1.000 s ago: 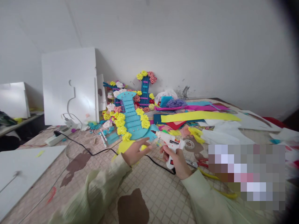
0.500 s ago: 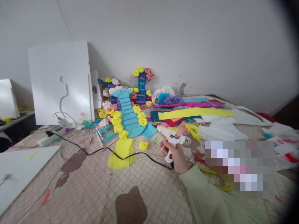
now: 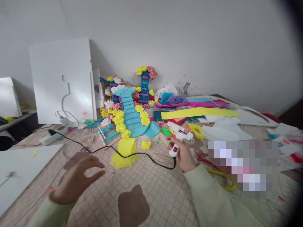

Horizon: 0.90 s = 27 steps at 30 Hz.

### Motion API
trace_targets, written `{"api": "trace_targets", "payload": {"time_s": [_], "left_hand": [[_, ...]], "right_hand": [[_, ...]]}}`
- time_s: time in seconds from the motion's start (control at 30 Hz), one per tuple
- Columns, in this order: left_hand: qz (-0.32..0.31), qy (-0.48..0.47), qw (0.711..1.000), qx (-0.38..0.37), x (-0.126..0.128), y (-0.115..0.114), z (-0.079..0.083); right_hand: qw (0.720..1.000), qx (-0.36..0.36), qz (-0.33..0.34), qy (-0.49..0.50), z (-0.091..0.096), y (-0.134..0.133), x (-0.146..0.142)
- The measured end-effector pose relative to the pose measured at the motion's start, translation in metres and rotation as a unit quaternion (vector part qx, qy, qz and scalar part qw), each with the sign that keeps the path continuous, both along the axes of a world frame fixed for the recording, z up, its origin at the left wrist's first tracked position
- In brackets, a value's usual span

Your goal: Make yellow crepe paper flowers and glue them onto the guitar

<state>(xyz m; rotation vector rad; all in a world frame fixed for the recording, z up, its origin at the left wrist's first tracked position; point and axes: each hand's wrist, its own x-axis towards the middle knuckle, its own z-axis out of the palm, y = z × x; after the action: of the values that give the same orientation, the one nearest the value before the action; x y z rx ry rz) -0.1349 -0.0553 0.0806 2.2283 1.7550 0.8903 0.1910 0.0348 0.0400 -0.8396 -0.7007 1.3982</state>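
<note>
My right hand (image 3: pixel 183 156) grips a white glue gun (image 3: pixel 179 137) by its handle, nozzle pointing left toward the craft pile. Its black cord (image 3: pixel 118 152) runs left across the table to a white power strip (image 3: pixel 53 135). My left hand (image 3: pixel 77 179) hovers over the table at lower left, fingers spread and holding nothing. A small yellow paper flower (image 3: pixel 146 144) lies loose on the table beside a yellow paper cone (image 3: pixel 124 152). Behind them stands a blue stair-like model (image 3: pixel 131 115) edged with yellow paper flowers.
Coloured paper sheets (image 3: pixel 199 113) are strewn at centre right. White foam boards (image 3: pixel 61 80) stand at back left, and another board (image 3: pixel 21 167) lies flat at left. Scissors with red handles (image 3: pixel 204 157) lie right of my hand. A blurred patch covers the right foreground.
My left hand let go of the yellow flower, left the view, and now has come back low at left, open. The glue gun has tilted and moved slightly right.
</note>
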Motion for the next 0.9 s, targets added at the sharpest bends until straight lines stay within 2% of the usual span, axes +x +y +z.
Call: {"api": "trace_targets", "payload": {"time_s": [0.07,0.3,0.4,0.5,0.6,0.7,0.8,0.9], "left_hand": [[-0.048,0.02,0.998,-0.046,0.021,0.013,-0.006],[-0.142,-0.021,0.988,-0.062,0.105,0.079,-0.023],[-0.154,-0.058,0.984,-0.075,0.125,0.109,-0.038],[-0.149,-0.086,0.981,-0.088,0.133,0.128,-0.049],[-0.126,-0.136,0.978,-0.097,0.133,0.132,-0.051],[-0.112,-0.208,0.964,-0.121,0.131,0.124,-0.046],[-0.126,-0.292,0.936,-0.15,0.128,0.11,-0.044],[-0.136,-0.413,0.884,-0.173,0.123,0.097,-0.046]], "right_hand": [[1.0,0.004,0.015,0.008,0.001,-0.001,0.0],[0.996,0.023,0.089,0.007,0.002,-0.007,-0.003],[0.993,0.025,0.114,0.001,0.003,-0.009,-0.005],[0.992,0.023,0.127,-0.003,0.003,-0.01,-0.005],[0.991,0.019,0.134,0.0,0.003,-0.009,-0.004],[0.99,0.019,0.139,0.003,0.005,-0.01,-0.002],[0.988,0.025,0.15,0.005,0.006,-0.011,-0.001],[0.984,0.035,0.171,-0.022,0.004,-0.013,0.0]]}}
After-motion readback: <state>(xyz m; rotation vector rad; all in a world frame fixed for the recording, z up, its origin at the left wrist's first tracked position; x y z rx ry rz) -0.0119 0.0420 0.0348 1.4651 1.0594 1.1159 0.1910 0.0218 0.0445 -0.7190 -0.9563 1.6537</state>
